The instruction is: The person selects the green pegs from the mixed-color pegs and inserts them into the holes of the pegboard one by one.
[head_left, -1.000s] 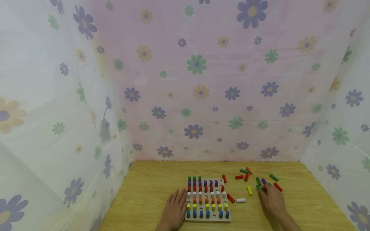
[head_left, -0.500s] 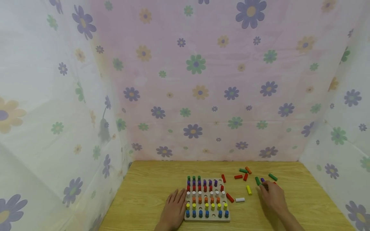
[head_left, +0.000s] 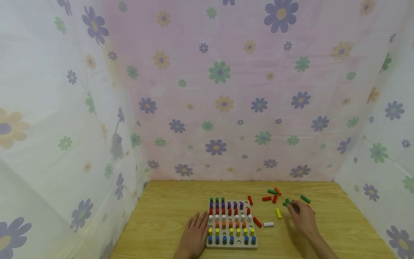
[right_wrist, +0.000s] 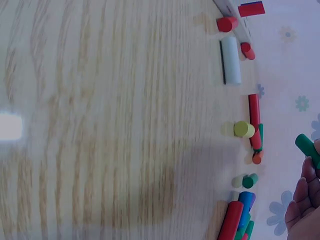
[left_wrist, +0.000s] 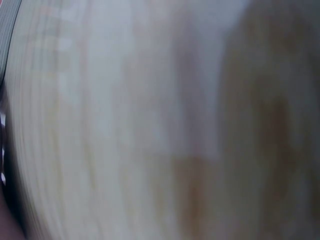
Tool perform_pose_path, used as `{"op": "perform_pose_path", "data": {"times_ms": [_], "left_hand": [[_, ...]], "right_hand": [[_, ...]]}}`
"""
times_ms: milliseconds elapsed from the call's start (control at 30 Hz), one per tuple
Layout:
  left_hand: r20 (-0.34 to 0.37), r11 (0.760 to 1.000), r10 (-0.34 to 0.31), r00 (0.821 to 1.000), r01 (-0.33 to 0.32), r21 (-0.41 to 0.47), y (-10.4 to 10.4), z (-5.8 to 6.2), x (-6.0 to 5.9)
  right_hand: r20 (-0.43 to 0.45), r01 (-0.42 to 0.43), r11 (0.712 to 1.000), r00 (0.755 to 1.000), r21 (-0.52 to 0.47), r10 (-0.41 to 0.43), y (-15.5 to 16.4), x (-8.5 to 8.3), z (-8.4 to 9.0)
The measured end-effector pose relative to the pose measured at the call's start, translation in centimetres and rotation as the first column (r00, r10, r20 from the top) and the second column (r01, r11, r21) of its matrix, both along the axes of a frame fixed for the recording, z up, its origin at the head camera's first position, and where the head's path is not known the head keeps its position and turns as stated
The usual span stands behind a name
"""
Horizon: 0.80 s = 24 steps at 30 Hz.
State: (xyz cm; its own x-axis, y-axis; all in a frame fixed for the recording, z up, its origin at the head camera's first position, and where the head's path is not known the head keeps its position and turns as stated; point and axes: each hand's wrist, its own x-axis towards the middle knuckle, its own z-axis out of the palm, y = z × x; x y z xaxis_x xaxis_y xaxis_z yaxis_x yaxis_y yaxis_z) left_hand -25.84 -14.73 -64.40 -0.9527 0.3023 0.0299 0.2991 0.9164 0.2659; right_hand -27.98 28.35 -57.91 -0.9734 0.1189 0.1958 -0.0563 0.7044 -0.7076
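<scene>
Grip, R: your right hand [head_left: 302,217] pinches a green peg [head_left: 286,203] at the fingertips; in the wrist view the peg [right_wrist: 307,146] sticks out past the fingers [right_wrist: 306,192], lifted clear of the tabletop [head_left: 168,212].
Grip, L: your left hand [head_left: 195,235] lies flat, fingers straight, holding nothing, its fingertips against the left edge of the pegboard [head_left: 231,245].
Handling: short rigid cylinder, prob. painted wood, light; smooth, so it may roll or slip. Best taken across the middle of its length, leaving one end free.
Near: pegboard, rows by colour front to back – blue, yellow, orange, white, red, purple, green. Several holes look empty, esp. back right.
Mid: white peg [head_left: 268,224] and red peg [head_left: 257,222] lying just right of board; yellow peg [head_left: 278,213] beside your right hand.
Far: loose red, green & orange pegs in a cluster [head_left: 272,194] behind; another green one [head_left: 305,199] further right.
Beyond: flower-print cloth [head_left: 220,90] on three sides.
L wrist cam: blurred wood only.
</scene>
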Motion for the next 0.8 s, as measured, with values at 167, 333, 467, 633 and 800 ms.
{"op": "perform_pose_path", "data": {"times_ms": [167, 333, 467, 633, 800], "left_hand": [[0.006, 1.0, -0.003, 1.0, 0.003, 0.004, 0.0, -0.1, 0.0], [0.006, 1.0, 0.002, 1.0, -0.002, -0.001, 0.1, -0.1, 0.0], [0.011, 1.0, 0.005, 1.0, -0.005, -0.005, 0.1, -0.1, 0.1], [0.002, 1.0, 0.008, 1.0, -0.008, -0.005, 0.1, -0.1, 0.0], [-0.01, 1.0, 0.008, 1.0, -0.008, -0.003, 0.0, -0.1, 0.0]], "right_hand": [[0.046, 0.019, 0.999, 0.999, -0.051, -0.017, -0.6, 0.2, 0.5], [0.063, 0.022, 0.997, 0.998, -0.079, -0.017, -1.1, 0.2, 0.6], [0.046, 0.008, 0.997, 0.999, -0.077, -0.004, -1.5, 0.3, 0.6], [-0.012, -0.011, 0.998, 1.0, -0.062, 0.011, -2.1, 0.4, 0.8], [-0.055, -0.016, 0.997, 0.998, -0.073, 0.012, -2.8, 0.6, 1.2]]}}
